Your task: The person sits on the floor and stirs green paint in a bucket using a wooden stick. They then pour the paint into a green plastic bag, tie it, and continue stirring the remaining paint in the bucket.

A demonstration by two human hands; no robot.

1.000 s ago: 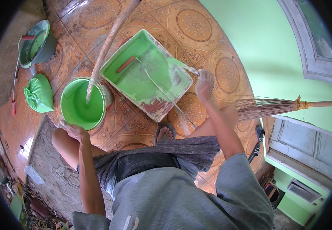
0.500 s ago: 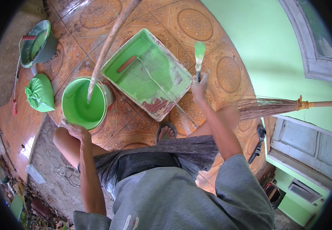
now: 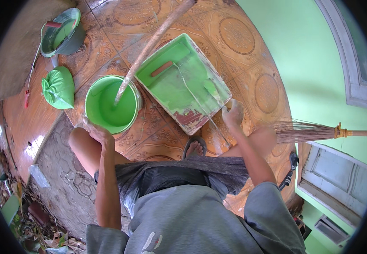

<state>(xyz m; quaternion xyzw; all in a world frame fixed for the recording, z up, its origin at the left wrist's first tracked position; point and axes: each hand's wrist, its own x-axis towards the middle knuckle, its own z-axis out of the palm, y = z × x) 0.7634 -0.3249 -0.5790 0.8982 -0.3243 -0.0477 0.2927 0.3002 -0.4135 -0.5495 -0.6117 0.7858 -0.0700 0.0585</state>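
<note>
- My right hand (image 3: pixel 233 116) is closed around the handle of a paintbrush (image 3: pixel 212 89); its green-loaded bristles rest inside the paint tray (image 3: pixel 182 80), near the tray's lower right corner.
- The paint tray is a rectangular green one, lying tilted on the patterned orange tile floor (image 3: pixel 242 34). Green paint covers most of its inside, and the lower corner shows bare, reddish, smeared patches.
- A short brown stick-like piece (image 3: pixel 162 68) lies inside the tray toward its upper left.
- My left hand (image 3: pixel 93 130) rests on my left knee, fingers curled loosely; it holds nothing that I can see. It sits just below the rim of the green bucket (image 3: pixel 109 103), which stands touching or just beside the tray's left edge.
- The bucket holds green paint, and a long pale stirring stick (image 3: pixel 149 46) stands in it, leaning up and across the tray's upper left corner.
- Left of the bucket, away from the tray, lies a tied green plastic bag (image 3: pixel 58 88).
- Farther up and left of the tray is a dark bucket (image 3: pixel 62 33) with a paint-smeared lid resting on it.
- To the right of the tray, past my right hand, a broom (image 3: pixel 314 132) lies with its bristles pointing toward the tray and its handle toward the green wall (image 3: pixel 310 51).
- Just below the tray my foot in a sandal (image 3: pixel 195 148) sits on the tiles.
</note>
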